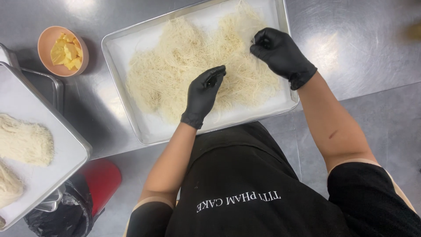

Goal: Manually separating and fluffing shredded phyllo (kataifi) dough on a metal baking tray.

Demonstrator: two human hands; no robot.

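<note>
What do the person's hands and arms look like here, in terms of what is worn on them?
Both the left hand and the right hand wear snug, matte black disposable gloves ending at the wrists. The forearms are bare, and short black sleeves with a pale edge cover the upper arms.

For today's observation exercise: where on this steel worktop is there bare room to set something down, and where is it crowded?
Bare steel counter lies right of the baking tray, and a narrower strip runs between that tray and the bowl of yellow pieces. The tray itself is crowded: thin pale strands cover most of it, with the left hand and right hand in them.
</note>
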